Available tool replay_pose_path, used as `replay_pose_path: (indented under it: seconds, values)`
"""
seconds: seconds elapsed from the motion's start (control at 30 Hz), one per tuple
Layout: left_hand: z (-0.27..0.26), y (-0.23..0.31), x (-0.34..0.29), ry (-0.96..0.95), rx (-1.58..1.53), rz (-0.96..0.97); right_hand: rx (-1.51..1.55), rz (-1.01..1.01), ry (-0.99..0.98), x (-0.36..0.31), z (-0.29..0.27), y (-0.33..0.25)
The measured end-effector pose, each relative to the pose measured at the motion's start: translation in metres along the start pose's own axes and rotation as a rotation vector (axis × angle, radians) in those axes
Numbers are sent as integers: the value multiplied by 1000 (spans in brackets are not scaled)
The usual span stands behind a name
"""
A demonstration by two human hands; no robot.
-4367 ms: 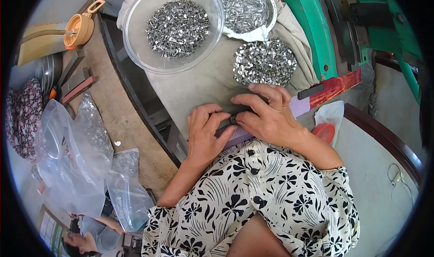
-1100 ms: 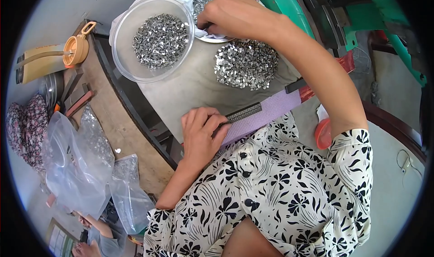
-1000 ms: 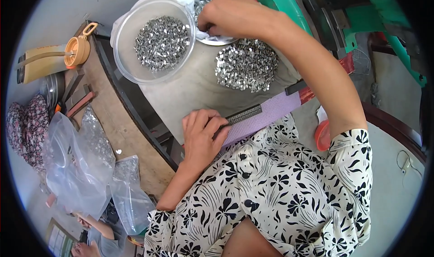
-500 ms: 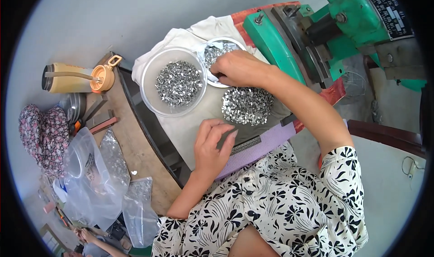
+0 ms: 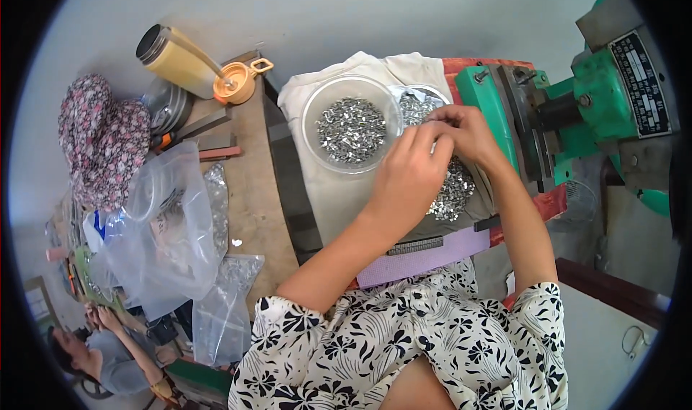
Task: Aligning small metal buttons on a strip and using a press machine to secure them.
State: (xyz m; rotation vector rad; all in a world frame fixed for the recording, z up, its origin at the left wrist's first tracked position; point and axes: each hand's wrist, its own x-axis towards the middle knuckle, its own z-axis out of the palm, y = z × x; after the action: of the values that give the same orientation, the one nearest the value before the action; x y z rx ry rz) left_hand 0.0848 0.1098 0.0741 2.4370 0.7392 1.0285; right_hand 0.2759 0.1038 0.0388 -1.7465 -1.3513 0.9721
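My left hand (image 5: 414, 168) and my right hand (image 5: 467, 130) meet over the cloth-covered work surface, fingertips pinched together. A small pale glint shows between them, too small to make out. Beneath and beside the hands lies a loose pile of small silvery metal pieces (image 5: 454, 192), partly covered by my left hand. Left of them stands a round translucent tub (image 5: 307, 137) holding many similar metal pieces (image 5: 351, 130). Just beyond my fingers, a smaller white bowl (image 5: 441, 93) with a shiny lining holds more pieces, and my right hand hides its near side.
A green machine (image 5: 602, 96) with a metal slide stands at the right. On the wooden table (image 5: 263, 194) at left are a yellow bottle (image 5: 180, 63), a floral cloth item (image 5: 101, 143) and clear plastic bags (image 5: 169, 230). Another person (image 5: 119, 363) sits at the lower left.
My right hand has come out of the white bowl toward me. My left hand has moved up and right to meet it. The whole view has shifted and turned.
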Motion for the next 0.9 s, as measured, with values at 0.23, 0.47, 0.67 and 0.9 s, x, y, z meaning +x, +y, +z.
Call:
replay_pose_path:
  seconds: [0.23,0.47,0.67,0.9]
  values:
    - [28,-10,31,-102,93,-122,607,242,36,-8,-7,-1]
    - [32,-31,41,-83,-235,-251,934,313,-32,-15,-9,1]
    - [24,-36,45,-185,-237,-316,973,337,106,-20,5,-1]
    - [34,-37,49,-120,-106,-257,717,294,276,-22,21,-15]
